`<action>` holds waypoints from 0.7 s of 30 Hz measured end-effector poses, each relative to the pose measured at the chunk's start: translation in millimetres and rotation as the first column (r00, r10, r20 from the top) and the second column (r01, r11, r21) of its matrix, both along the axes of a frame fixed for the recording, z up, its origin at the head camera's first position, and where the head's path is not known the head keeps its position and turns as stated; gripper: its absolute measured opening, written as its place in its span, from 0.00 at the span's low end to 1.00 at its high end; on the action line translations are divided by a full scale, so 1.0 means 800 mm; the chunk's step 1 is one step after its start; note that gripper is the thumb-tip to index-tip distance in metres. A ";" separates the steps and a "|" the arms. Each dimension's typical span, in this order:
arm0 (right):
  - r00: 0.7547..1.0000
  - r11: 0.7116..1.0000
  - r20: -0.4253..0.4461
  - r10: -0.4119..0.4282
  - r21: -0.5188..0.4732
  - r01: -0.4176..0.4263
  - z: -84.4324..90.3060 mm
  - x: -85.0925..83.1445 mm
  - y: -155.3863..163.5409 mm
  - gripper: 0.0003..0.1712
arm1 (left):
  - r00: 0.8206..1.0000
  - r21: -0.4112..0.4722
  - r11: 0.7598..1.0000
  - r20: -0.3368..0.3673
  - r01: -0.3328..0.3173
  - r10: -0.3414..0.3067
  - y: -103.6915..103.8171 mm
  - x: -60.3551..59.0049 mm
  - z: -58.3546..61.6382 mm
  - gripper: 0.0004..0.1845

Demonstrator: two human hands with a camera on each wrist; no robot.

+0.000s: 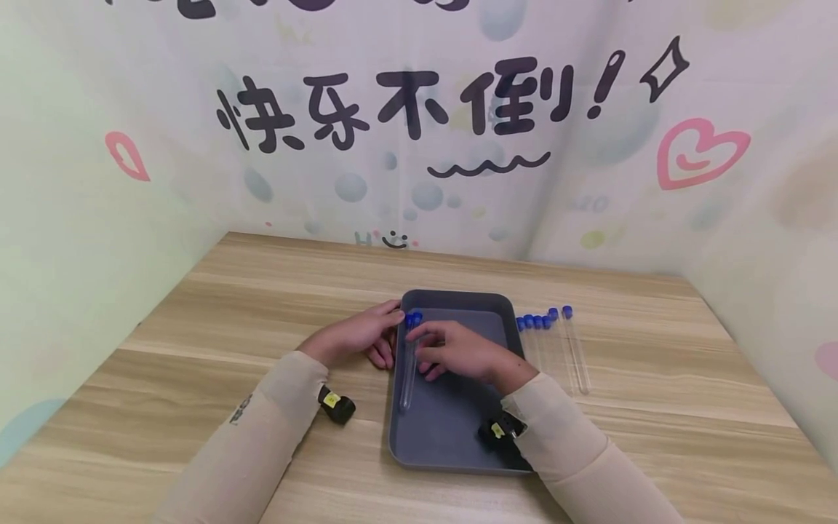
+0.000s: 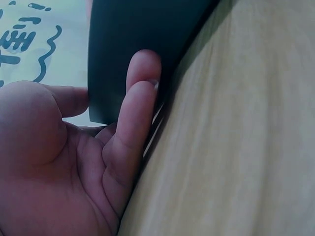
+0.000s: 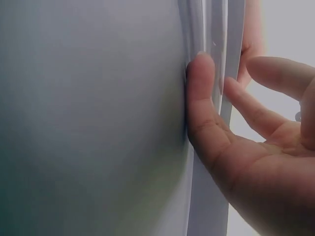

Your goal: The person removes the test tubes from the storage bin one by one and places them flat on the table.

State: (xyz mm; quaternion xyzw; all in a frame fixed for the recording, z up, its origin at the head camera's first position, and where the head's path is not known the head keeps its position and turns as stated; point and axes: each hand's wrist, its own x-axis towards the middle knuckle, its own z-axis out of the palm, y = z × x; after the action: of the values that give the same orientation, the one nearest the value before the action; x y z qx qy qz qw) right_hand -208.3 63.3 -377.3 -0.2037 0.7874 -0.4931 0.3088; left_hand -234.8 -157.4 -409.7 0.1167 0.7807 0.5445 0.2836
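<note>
Two clear test tubes with blue caps lie side by side along the left wall inside a grey tray. My right hand is over the tray, its fingertips touching the tubes. In the right wrist view, the fingers lie against the clear tubes, and the thumb stands apart from them. My left hand is at the tray's left side, near the capped ends. In the left wrist view, its fingers rest nearly straight against the outer wall, with the thumb at the rim.
Several more blue-capped test tubes lie on the wooden table just right of the tray, partly hidden by my right arm. A printed cloth wall stands behind the table.
</note>
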 end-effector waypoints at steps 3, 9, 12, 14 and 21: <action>1.000 1.000 -0.011 -0.010 -0.005 0.010 -0.002 -0.001 0.000 0.19 | 1.000 0.002 1.000 0.002 -0.002 0.002 -0.001 0.001 0.000 0.27; 0.998 0.999 -0.041 -0.045 -0.018 0.045 -0.007 -0.004 0.001 0.16 | 1.000 0.003 1.000 0.009 -0.007 0.007 -0.001 0.001 0.000 0.28; 0.997 0.998 -0.061 -0.054 -0.027 0.052 -0.009 -0.005 0.001 0.15 | 1.000 0.001 1.000 0.009 -0.010 0.010 0.000 0.001 0.000 0.28; 0.996 0.998 -0.073 -0.057 -0.035 0.055 -0.010 -0.006 0.001 0.15 | 1.000 0.002 1.000 0.011 -0.011 0.011 0.000 0.000 0.000 0.27; 0.991 0.997 -0.115 -0.068 -0.042 0.064 -0.010 -0.007 0.002 0.17 | 1.000 0.001 1.000 0.010 -0.011 0.011 0.000 0.001 0.000 0.27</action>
State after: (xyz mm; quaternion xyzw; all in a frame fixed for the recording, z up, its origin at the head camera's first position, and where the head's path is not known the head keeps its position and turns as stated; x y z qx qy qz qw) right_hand -213.8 65.2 -385.5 -0.2119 0.8007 -0.5054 0.2420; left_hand -234.4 -157.4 -409.4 0.1098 0.7796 0.5471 0.2845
